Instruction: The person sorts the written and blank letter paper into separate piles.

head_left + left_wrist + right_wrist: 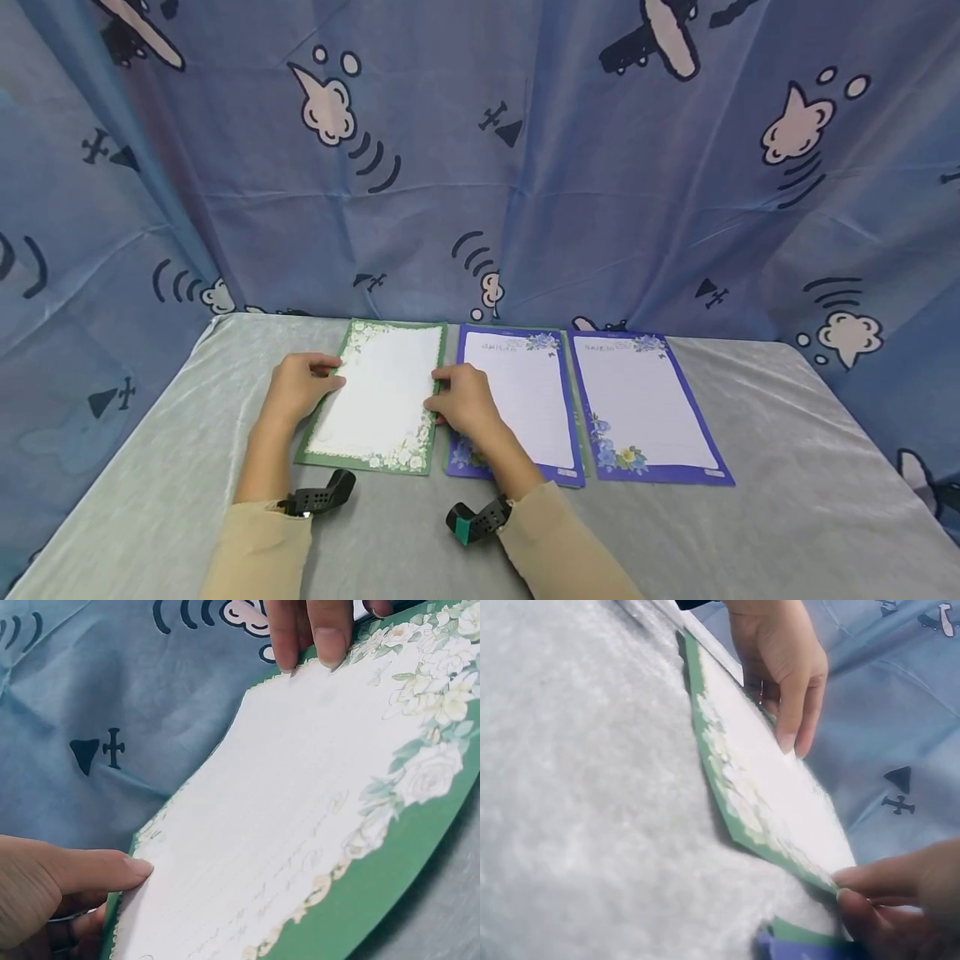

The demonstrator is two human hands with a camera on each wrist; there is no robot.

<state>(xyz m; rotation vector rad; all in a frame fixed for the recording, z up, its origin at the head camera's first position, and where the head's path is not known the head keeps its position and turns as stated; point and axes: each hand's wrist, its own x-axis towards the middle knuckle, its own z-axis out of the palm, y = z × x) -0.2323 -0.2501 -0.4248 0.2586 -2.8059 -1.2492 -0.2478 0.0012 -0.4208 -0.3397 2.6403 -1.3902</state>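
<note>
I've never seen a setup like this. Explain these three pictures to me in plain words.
There is no machine working here, only a person's bare left hand and right hand. The wide picture comes from a head-worn camera; the two close-ups come from wrist-worn cameras, one per wrist. On the table, covered in pale grey cloth, lie two rectangular purple-bordered, flower-printed paper sheets, side by side. Both hands pinch the long edges of a rectangular white paper sheet with a green, flower-printed border.
</note>
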